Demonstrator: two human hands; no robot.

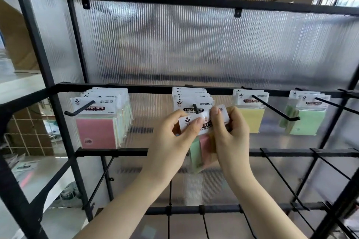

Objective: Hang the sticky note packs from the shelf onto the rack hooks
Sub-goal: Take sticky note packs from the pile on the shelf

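Both my hands hold one sticky note pack (pixel 202 145) by its white header card, just below the tip of the second hook (pixel 195 108). My left hand (pixel 174 133) pinches the card's left end and my right hand (pixel 229 129) pinches its right end. The card is tilted, right side higher. Green, pink and yellow pads hang under it between my wrists. Behind, several packs (pixel 191 98) hang on that same hook.
The black rack's upper bar (pixel 147 89) carries more hooks: a full one at left with a pink-fronted pack (pixel 97 129), one with yellow packs (pixel 250 116), one with green packs (pixel 305 120). Long bare hooks (pixel 281 178) stick out from the lower bars. Ribbed translucent panels back the rack.
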